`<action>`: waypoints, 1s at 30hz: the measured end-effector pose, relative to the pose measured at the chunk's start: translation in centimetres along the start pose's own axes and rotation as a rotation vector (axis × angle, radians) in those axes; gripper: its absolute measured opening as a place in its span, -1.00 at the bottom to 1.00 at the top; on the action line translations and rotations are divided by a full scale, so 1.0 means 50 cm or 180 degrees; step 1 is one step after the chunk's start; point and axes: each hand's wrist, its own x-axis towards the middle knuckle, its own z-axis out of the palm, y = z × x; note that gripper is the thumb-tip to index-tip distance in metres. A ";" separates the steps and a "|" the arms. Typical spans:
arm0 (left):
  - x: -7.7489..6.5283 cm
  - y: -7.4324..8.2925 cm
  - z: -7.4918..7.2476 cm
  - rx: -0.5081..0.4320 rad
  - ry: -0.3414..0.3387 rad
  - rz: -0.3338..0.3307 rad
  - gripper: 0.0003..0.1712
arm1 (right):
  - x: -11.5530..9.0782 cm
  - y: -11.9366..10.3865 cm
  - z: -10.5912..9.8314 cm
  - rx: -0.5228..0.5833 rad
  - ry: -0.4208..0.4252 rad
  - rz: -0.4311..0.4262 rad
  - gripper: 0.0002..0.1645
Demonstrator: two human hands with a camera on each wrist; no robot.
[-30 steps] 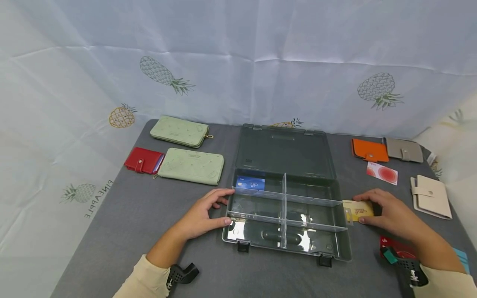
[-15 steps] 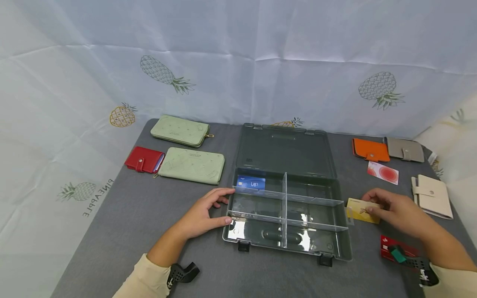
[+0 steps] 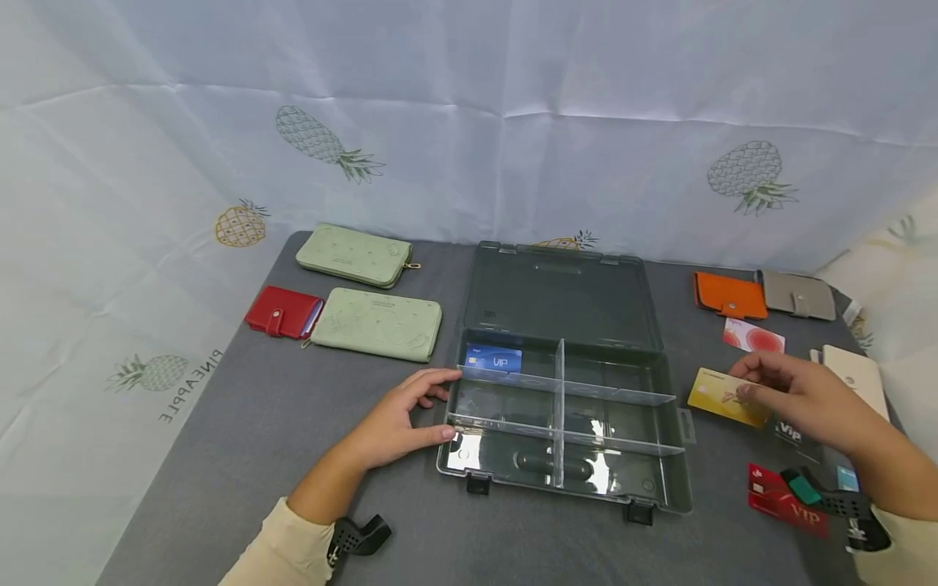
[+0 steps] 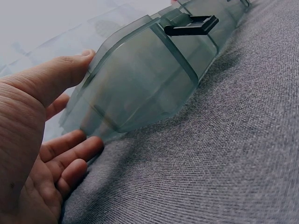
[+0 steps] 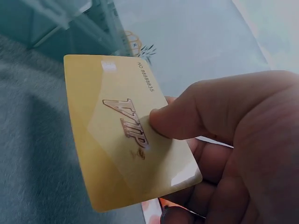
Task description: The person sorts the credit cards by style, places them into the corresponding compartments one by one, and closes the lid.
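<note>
My right hand (image 3: 813,399) pinches a gold VIP card (image 3: 728,397) between thumb and fingers, right of the box. In the right wrist view the card (image 5: 126,130) is raised over the grey cloth, its printed face showing and the thumb on it. My left hand (image 3: 410,419) touches the left side of a dark see-through divided box (image 3: 677,480), its fingers relaxed. The left wrist view has that thumb at the box's rim and the fingers low by its wall. The box's lid (image 3: 560,297) lies back, and a blue VIP card (image 3: 493,358) sits in the back left compartment.
Two green wallets (image 3: 377,324) and a red wallet (image 3: 284,312) lie at the left. Orange (image 3: 729,295), grey (image 3: 797,295) and cream (image 3: 856,378) wallets lie at the right. Near the right hand are pink (image 3: 753,334), black (image 3: 799,439) and red (image 3: 786,498) cards.
My right hand has drawn the gold card away from the box's right edge, to the right, and tilted it. More of the black and red cards shows. My left hand has stayed in place.
</note>
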 end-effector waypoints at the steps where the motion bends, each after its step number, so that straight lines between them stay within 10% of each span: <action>1: 0.000 0.000 0.000 -0.0003 -0.0001 0.0002 -0.17 | 0.001 -0.002 -0.002 0.0035 0.0006 -0.0020 -0.81; 30: 0.000 0.002 -0.002 -0.0002 -0.0008 -0.0012 -0.17 | 0.136 -0.163 0.057 0.0602 -0.0200 -0.0708 -0.81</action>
